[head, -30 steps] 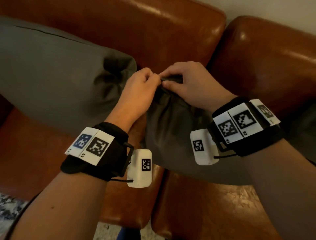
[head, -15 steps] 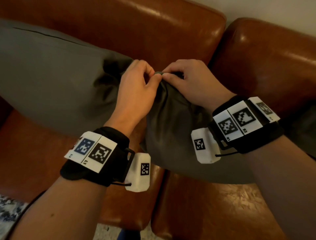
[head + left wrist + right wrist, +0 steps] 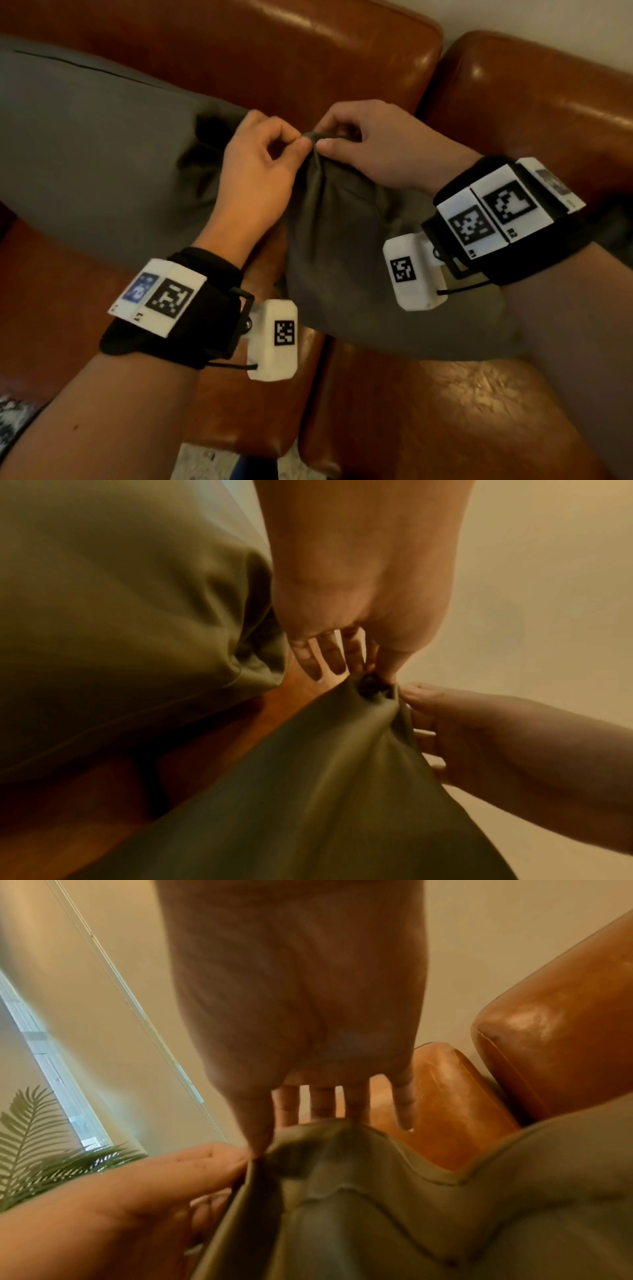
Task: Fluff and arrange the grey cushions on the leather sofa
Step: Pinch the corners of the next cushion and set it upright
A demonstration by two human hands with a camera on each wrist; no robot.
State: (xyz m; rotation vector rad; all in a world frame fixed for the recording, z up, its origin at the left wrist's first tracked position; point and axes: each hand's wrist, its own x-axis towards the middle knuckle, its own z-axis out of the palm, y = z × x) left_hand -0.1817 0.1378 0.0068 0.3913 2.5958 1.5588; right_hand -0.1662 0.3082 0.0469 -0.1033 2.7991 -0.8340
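Two grey cushions lie on the brown leather sofa [image 3: 342,61]. The left cushion [image 3: 96,150] leans against the backrest. The middle cushion [image 3: 342,246] stands in front of the gap between two seat backs, with its top corner [image 3: 317,137] pulled up into a point. My left hand [image 3: 260,171] pinches that corner from the left, and my right hand [image 3: 370,144] pinches it from the right. The left wrist view shows the bunched corner [image 3: 373,688] between both thumbs. In the right wrist view the cushion's seam edge [image 3: 342,1150] sits under my fingers.
The sofa's second backrest [image 3: 534,102] rises at the right, with a seat cushion [image 3: 445,421] below it. A patterned rug [image 3: 13,421] shows at the lower left. A leafy plant [image 3: 37,1145] and a window stand beyond the sofa.
Both hands have lifted the middle cushion's corner slightly and drawn it into a tighter point. The left hand has shifted a little to the left.
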